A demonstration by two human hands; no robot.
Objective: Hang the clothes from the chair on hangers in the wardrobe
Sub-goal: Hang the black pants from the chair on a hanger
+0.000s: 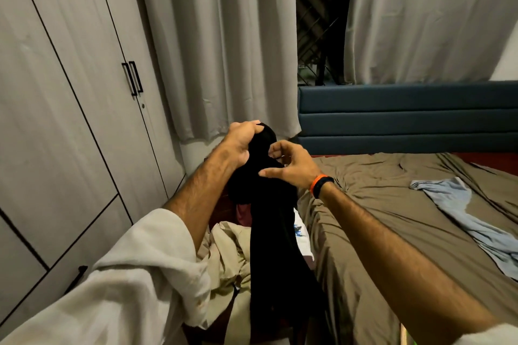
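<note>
A black garment (273, 232) hangs down in front of me, between the wardrobe and the bed. My left hand (242, 143) grips its bunched top from the left. My right hand (291, 165) pinches the cloth just right of that, thumb stretched out below; an orange and black band sits on that wrist. Under the black garment lies a heap of clothes: a beige piece (224, 249), a white printed one (302, 235) and some dark red cloth (243, 214). The chair itself is hidden beneath them. The grey wardrobe (64, 120) stands at the left with its doors closed. No hanger shows.
A bed with a brown sheet (392, 204) fills the right side; a light blue garment (462, 218) lies on it. A blue padded headboard (406, 117) and grey curtains (224, 36) stand behind. The gap between wardrobe and bed is narrow.
</note>
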